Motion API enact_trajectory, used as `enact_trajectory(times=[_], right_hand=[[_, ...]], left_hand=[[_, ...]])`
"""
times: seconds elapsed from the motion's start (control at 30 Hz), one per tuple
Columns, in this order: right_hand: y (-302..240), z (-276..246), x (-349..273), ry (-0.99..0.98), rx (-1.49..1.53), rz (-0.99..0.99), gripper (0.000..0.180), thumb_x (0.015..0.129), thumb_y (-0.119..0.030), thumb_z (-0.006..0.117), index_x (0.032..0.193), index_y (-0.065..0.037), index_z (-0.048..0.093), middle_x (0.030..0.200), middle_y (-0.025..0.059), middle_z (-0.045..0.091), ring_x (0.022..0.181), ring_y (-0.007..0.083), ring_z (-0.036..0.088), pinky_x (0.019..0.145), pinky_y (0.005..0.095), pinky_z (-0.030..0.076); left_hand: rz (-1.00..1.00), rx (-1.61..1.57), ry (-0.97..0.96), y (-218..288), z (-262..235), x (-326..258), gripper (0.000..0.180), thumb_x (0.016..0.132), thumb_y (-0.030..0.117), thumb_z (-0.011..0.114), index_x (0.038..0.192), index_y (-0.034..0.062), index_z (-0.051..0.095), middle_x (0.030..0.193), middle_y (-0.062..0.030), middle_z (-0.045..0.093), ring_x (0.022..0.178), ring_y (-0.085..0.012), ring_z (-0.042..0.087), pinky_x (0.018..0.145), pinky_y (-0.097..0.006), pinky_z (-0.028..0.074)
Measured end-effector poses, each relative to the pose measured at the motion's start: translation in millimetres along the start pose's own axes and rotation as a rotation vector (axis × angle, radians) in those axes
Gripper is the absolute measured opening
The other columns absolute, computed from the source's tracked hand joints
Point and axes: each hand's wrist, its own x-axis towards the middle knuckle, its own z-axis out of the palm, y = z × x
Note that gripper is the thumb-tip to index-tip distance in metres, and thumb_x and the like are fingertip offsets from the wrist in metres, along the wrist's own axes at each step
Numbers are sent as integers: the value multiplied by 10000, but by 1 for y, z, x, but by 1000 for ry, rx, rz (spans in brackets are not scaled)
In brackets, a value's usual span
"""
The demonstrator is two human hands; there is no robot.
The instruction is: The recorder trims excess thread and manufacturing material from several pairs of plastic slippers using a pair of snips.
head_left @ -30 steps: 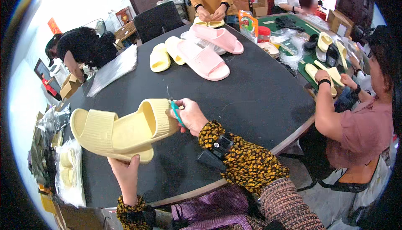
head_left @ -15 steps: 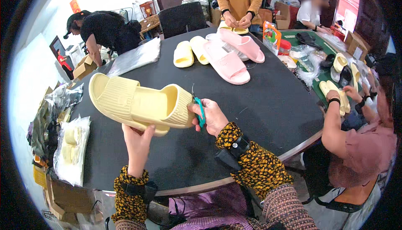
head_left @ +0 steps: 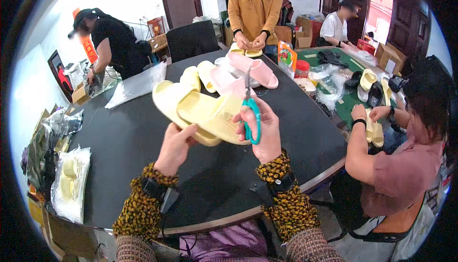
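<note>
Left hand (head_left: 175, 148): grip clamped on the near edge of a pale yellow moulded foam slide sandal (head_left: 202, 111), raised clear of the round black worktop (head_left: 129, 142); a second sandal of the same kind appears to lie against it, though the overlap hides where one ends.
Right hand (head_left: 262, 131): fingers together through the loops of teal-handled steel scissors (head_left: 251, 114), blades upright, touching the sandal's right side; whether the blades are parted cannot be told.
Worktop, far side: two pink foam slide sandals (head_left: 248, 73); two more pale yellow sandals (head_left: 198, 73); a clear plastic bag (head_left: 136, 86) at the left rim.
Left of the worktop: bagged yellow sandals (head_left: 70, 181).
Surroundings: a seated person in a pink shirt (head_left: 405, 176) on the right, handling yellow sandals; a standing person in an orange top (head_left: 254, 4) beyond the worktop.
</note>
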Motion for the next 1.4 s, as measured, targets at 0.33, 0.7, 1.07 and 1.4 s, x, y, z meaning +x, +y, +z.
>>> enact_trajectory(times=[0.33,0.7,1.07,1.4], right_hand=[[-35,-26,12,74,61,-203,331,881,-171,623,1166,-30,532,732,73,593,502,100,531,413,224,424],[14,-50,29,127,119,24,343,853,-171,631,1149,-51,508,719,54,572,502,103,519,402,225,416],[34,-38,19,87,8,137,271,816,-125,612,1068,-60,534,695,50,555,483,104,507,383,219,406],[51,-44,25,67,-63,124,317,839,-127,614,1125,-49,499,704,52,561,467,104,512,362,228,410]], left_hand=[[-126,-16,-436,-59,123,57,272,816,127,674,1028,43,525,775,28,566,591,-52,526,536,-223,455],[520,949,26,-89,113,138,457,796,196,668,1141,-35,476,1040,-235,579,987,-369,570,836,-450,461],[422,1342,45,-100,77,176,563,772,325,636,1215,24,463,1051,-209,627,1002,-393,602,859,-539,417],[232,1113,-121,-50,52,141,339,727,296,685,789,-34,641,706,-206,645,669,-268,654,618,-372,511]])
